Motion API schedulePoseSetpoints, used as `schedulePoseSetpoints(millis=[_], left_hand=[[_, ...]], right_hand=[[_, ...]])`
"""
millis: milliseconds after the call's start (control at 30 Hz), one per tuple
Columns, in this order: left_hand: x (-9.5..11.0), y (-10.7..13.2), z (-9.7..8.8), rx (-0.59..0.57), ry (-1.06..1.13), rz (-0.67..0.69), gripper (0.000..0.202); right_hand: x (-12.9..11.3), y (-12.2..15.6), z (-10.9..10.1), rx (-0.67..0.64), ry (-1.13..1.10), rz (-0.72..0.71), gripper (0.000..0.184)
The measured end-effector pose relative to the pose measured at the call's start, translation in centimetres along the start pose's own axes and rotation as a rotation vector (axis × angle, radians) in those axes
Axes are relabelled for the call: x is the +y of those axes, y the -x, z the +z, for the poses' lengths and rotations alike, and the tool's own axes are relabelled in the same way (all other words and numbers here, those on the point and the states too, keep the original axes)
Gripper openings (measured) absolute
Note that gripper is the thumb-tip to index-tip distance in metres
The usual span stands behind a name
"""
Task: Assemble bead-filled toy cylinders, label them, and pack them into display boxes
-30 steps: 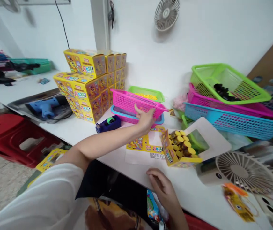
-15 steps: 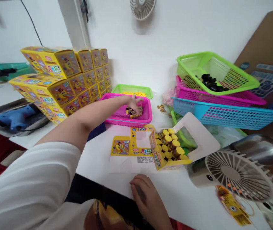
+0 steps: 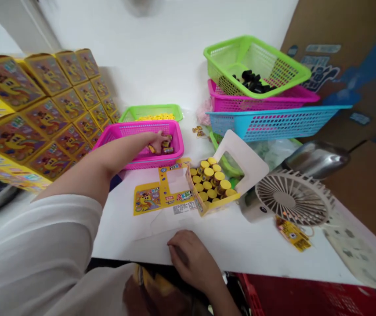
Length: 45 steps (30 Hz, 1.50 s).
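My left hand (image 3: pixel 157 142) reaches into the pink basket (image 3: pixel 131 128), its fingers bent down around small printed tubs (image 3: pixel 167 150); the fingertips are partly hidden. Near the table's front edge rests my right hand (image 3: pixel 191 256), loosely curled, with nothing visible in it. Between the hands lies an open yellow display box (image 3: pixel 204 206). Rows of yellow-lidded tubs (image 3: pixel 204 186) stand in it, some raised above the others. Its printed cardboard flap (image 3: pixel 146 199) spreads flat to the left, and a white flap (image 3: pixel 249 160) stands up on the right.
Stacked yellow boxes (image 3: pixel 46 116) rise at the left. A green basket (image 3: pixel 130 115) with yellow pieces sits behind the pink one. At the right are a blue basket (image 3: pixel 283 125), a green basket (image 3: pixel 217 59) holding black pieces, and a small fan (image 3: pixel 287 199).
The view has turned to the right, shifting everything leftward. My left hand's spread fingers have bent down around the tubs in the pink basket. My right hand stays curled at the table edge.
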<state>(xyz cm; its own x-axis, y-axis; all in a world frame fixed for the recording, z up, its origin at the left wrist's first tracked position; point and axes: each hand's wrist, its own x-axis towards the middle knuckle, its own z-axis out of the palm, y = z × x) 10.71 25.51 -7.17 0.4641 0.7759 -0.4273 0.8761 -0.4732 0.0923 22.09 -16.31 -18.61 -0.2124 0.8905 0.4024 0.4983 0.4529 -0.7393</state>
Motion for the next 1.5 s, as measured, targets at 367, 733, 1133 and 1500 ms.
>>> schedulePoseSetpoints(millis=[367, 733, 1133, 1500], left_hand=[[0.2, 6.5, -3.2, 0.099, 0.061, 0.111, 0.072], [14.8, 15.6, 2.6, 0.204, 0.005, 0.739, 0.063], [16.1, 13.5, 5.8, 0.255, -0.034, 0.825, 0.091], [15.3, 14.0, 3.4, 0.254, 0.152, 0.852, 0.095]], right_hand=[[0.0, -0.1, 0.3, 0.07, -0.004, -0.007, 0.015], [0.3, -0.2, 0.6, 0.127, 0.003, -0.06, 0.011], [0.1, -0.2, 0.6, 0.145, 0.08, -0.108, 0.011], [0.3, -0.1, 0.8, 0.142, 0.082, -0.107, 0.011]])
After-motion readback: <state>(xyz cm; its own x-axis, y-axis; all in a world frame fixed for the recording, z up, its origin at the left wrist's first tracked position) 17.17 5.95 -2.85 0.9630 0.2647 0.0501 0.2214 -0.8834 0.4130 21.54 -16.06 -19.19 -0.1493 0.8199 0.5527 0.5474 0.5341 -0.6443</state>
